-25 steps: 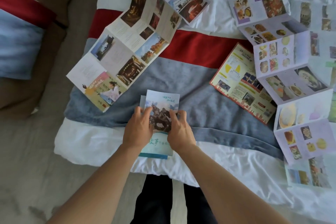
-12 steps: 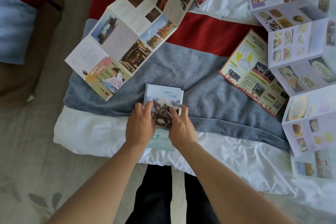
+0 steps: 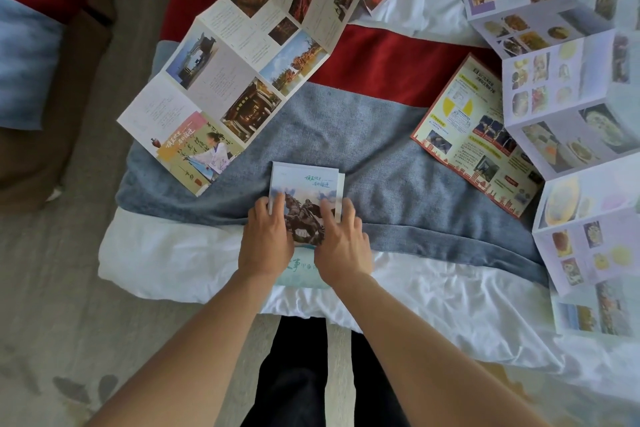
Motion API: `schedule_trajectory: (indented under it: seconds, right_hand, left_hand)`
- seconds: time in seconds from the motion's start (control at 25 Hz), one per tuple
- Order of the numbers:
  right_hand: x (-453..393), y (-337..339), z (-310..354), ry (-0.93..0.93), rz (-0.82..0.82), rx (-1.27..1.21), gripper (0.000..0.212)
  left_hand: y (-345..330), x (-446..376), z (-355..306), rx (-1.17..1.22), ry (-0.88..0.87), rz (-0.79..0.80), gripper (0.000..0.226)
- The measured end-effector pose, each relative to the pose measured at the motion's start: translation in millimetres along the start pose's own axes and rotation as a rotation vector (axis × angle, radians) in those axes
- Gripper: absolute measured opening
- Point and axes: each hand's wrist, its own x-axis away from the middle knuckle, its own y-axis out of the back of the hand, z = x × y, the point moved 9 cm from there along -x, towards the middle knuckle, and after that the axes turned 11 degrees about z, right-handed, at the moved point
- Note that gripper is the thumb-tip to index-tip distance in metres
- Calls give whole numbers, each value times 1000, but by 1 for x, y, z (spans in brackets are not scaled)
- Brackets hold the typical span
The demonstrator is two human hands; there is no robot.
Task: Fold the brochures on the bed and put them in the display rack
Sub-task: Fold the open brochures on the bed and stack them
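Both hands press flat on a folded pale-blue brochure w/ horse-statue cover (image 3: 304, 191) at the near edge of the white-sheeted bed (image 3: 450, 291), half on its grey-and-red runner (image 3: 381, 149). Left hand (image 3: 266, 239) & right hand (image 3: 341, 241) lie w/ fingers straight, gripping nothing. A long unfolded scenic brochure (image 3: 242, 59) lies toward the left edge; a red-bordered yellow leaflet (image 3: 474, 139) & an unfolded lilac food brochure (image 3: 571, 107) lie toward the right.

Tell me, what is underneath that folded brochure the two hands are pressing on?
The folded brochure lies across the grey blanket and the white sheet. The left hand and right hand cover its lower half, and whatever lies directly beneath the brochure is hidden.
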Motion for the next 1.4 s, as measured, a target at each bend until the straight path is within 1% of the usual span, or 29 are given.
schedule_trajectory:
  seconds: [0.08, 0.24, 0.52, 0.6, 0.68, 0.72, 0.8, 1.0, 1.2, 1.4]
  right_hand:
    - [-1, -6, 6, 26, 3, 64, 80]
    - [-10, -14, 4, 4, 20, 157, 79]
    - [-18, -6, 10, -11, 40, 212, 68]
    - [-15, 8, 14, 4, 2, 196, 58]
    - [-17, 26, 20, 20, -23, 193, 48]
    - [-20, 35, 23, 23, -27, 194, 45]
    - [-28, 54, 33, 32, -32, 193, 45]
    - [-53, 94, 78, 130, -35, 168, 42]
    - [-79, 100, 129, 233, 36, 173, 47]
    - [-105, 89, 186, 341, 85, 273, 49]
  left_hand:
    - [-3, -1, -1, -45, -14, 4, 76]
    - [-7, -8, 0, -91, -10, 16, 73]
    - [-3, -15, -1, -109, 20, 45, 71]
    - [8, -17, -4, -102, 20, 44, 63]
    - [25, -22, -4, -94, 19, 34, 46]
    - [36, -25, -3, -88, 19, 23, 39]
    - [58, -32, 0, -40, 17, -12, 32]
    - [110, -48, 33, 124, 82, -110, 33]
    - [130, -63, 85, 246, 193, -158, 35]
    - [134, -73, 136, 270, 341, -117, 48]
